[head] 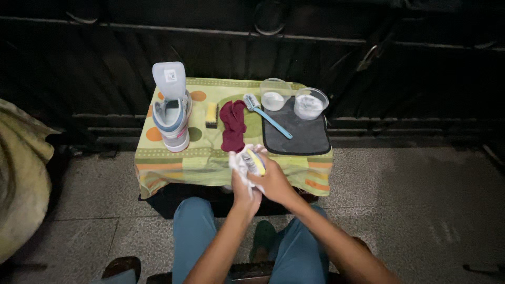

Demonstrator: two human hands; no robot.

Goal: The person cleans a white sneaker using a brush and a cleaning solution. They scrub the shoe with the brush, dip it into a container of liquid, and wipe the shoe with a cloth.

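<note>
My left hand (243,192) and my right hand (274,182) meet just in front of the small table. Together they grip a white cloth (238,161) wrapped around a small yellow and grey object (254,162), which I cannot identify. On the table stands a grey and white sneaker (172,118) with its tongue pulled up. Next to it lie a yellow sponge block (211,115), a dark red cloth (233,125) and a blue-handled brush (265,115).
A green patterned tablecloth (200,158) covers the table. A dark grey mat (300,134) lies at its right, with two clear plastic cups (275,94) (310,103) holding white contents behind it. A dark fence stands behind. My knees in blue trousers (192,231) are below.
</note>
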